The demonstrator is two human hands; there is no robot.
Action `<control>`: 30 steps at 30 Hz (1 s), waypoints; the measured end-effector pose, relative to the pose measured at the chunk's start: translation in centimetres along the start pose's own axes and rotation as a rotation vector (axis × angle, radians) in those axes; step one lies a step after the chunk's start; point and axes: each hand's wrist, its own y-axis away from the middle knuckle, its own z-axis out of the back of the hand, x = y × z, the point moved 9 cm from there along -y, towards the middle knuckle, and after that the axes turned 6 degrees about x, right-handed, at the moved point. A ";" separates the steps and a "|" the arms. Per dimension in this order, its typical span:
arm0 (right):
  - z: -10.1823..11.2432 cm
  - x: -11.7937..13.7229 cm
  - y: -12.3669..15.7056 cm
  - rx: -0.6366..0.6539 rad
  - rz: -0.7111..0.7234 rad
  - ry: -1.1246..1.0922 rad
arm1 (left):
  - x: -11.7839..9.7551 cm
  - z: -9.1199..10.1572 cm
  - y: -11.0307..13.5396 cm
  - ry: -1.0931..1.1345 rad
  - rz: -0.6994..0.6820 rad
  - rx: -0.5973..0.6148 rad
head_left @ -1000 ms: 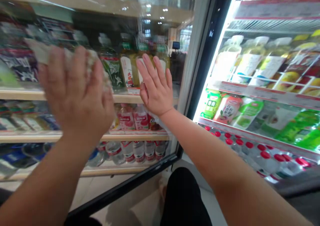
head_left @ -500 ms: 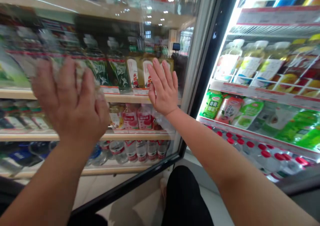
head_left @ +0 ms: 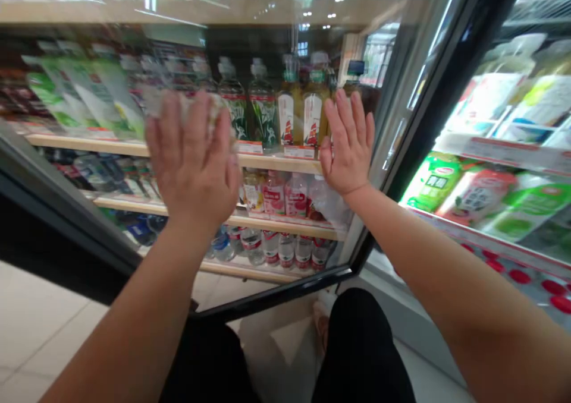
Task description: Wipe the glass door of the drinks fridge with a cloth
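Note:
My left hand (head_left: pixel 193 164) is pressed against the open glass door (head_left: pixel 397 88) of a drinks fridge. A white cloth (head_left: pixel 213 107) sits under its fingers, showing blurred around the fingertips. My right hand (head_left: pixel 348 146) lies flat on the same pane near the door's hinge side, fingers stretched out and holding nothing. Through the glass I see store shelves with bottles (head_left: pixel 289 113) standing in rows.
The door's black frame (head_left: pixel 276 296) runs along the bottom and left. To the right are the lit fridge shelves (head_left: pixel 495 153) with green and pink cartons and red-capped bottles. My legs in black trousers (head_left: pixel 361 349) are below, with pale floor tiles (head_left: pixel 40 331) at the left.
My left hand has slid the cloth to the right across the glass. The right hand stays flat on the pane. The door's left frame and the floor have come into view.

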 end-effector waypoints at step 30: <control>-0.3 0.0 0.0 0.098 -0.037 -0.034 | 1.3 0.8 2.8 0.040 0.150 0.027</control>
